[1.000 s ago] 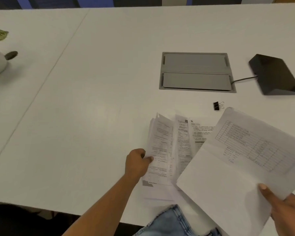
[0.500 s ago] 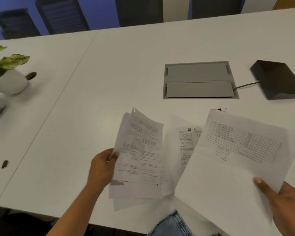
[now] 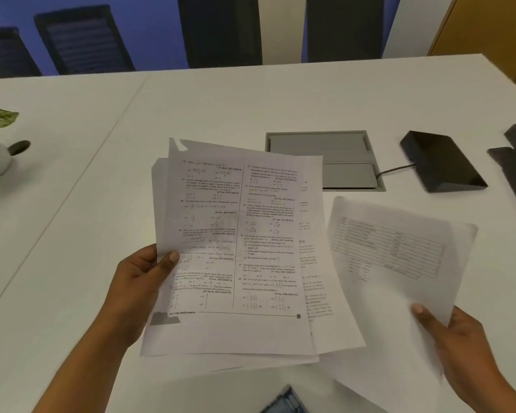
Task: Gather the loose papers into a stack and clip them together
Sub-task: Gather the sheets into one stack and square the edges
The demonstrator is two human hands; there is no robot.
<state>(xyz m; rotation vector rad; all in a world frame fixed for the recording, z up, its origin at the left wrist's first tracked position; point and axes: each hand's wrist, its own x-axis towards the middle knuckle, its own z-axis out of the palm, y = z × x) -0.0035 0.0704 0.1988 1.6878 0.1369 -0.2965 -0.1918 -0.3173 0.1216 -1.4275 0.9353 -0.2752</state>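
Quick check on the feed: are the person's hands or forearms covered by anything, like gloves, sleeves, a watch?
Nothing shows. The left hand and right hand are bare, with no gloves, rings or watch in view, and both forearms are uncovered to the frame edge. Nails are short and unpainted.

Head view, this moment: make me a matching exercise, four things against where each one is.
Things:
1. printed maths pages
2. sheet with a table
3. black wedge-shaped box
4. grey cable hatch

Places:
A. set into the tabletop
B. in the right hand
C. on the table, with a cable attached
D. in the left hand

Pairs: 1-D, 2-B, 3-C, 4-A
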